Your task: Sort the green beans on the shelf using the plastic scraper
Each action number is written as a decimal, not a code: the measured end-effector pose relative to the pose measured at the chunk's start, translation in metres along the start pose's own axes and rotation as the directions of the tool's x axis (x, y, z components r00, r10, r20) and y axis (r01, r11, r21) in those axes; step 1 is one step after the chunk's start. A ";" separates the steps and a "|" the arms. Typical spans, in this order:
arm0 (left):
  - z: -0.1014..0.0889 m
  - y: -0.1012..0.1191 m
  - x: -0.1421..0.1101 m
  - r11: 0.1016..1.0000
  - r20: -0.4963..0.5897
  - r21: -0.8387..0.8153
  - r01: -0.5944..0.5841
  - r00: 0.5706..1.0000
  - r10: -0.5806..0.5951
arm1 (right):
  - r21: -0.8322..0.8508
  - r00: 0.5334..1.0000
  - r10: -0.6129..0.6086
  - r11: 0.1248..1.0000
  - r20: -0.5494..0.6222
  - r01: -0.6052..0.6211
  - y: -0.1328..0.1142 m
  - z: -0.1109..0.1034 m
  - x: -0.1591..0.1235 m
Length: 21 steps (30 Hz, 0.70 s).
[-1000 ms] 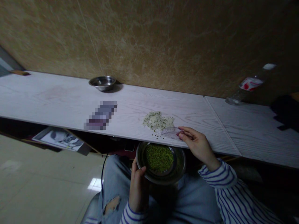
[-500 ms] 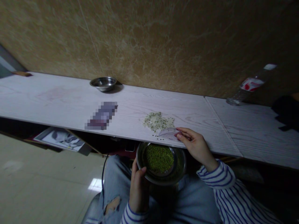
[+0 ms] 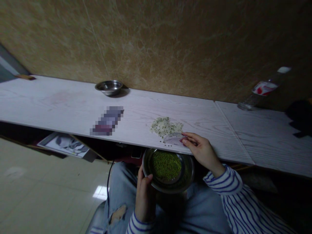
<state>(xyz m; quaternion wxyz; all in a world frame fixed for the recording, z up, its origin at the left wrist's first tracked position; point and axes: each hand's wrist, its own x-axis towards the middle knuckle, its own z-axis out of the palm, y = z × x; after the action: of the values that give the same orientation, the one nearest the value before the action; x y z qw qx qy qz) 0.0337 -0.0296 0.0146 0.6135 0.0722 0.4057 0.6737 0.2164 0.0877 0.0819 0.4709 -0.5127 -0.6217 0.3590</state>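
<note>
My left hand (image 3: pixel 144 193) grips the left rim of a steel bowl (image 3: pixel 188 174), thumb on the inside edge. Green mung beans (image 3: pixel 167 165) cover the bottom of this bowl, which is held over my lap just under the table edge. Between the thumb and fingers of my right hand (image 3: pixel 200 149) is a clear, curved plastic protractor (image 3: pixel 172 138), lying low over the tabletop. Its far edge is close against a flat pile of white rice grains mixed with green beans (image 3: pixel 162 126). A few loose beans (image 3: pixel 168 145) lie between the pile and the table edge.
A small steel bowl (image 3: pixel 109 87) stands by the wall. A blurred-out flat object (image 3: pixel 107 121) lies left of the pile on the white table (image 3: pixel 73 110). At the right are a plastic bottle (image 3: pixel 264 87) and a dark item (image 3: pixel 299 115). An open drawer (image 3: pixel 65 144) is below left.
My right hand has shifted slightly left with the protractor, nearer the table edge side of the pile. My left hand and the bowl of beans stay in place.
</note>
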 end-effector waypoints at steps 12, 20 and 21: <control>0.005 0.001 -0.003 0.999 -0.021 -0.051 0.005 1.000 -0.006 | -0.014 0.999 -0.009 1.000 -0.033 0.009 0.003 0.002 0.011; 0.005 0.003 -0.003 0.999 -0.015 -0.043 -0.002 1.000 0.002 | 0.013 1.000 0.008 1.000 -0.029 -0.008 0.003 0.005 0.011; 0.004 0.002 -0.003 0.999 -0.014 -0.041 -0.002 1.000 0.001 | 0.016 1.000 0.008 1.000 -0.030 -0.008 0.002 0.006 0.010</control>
<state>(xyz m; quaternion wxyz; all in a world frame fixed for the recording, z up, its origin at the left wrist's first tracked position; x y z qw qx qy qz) 0.0350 -0.0302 0.0200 0.6115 0.0552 0.3958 0.6829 0.2111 0.0984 0.0804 0.4828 -0.5169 -0.6097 0.3578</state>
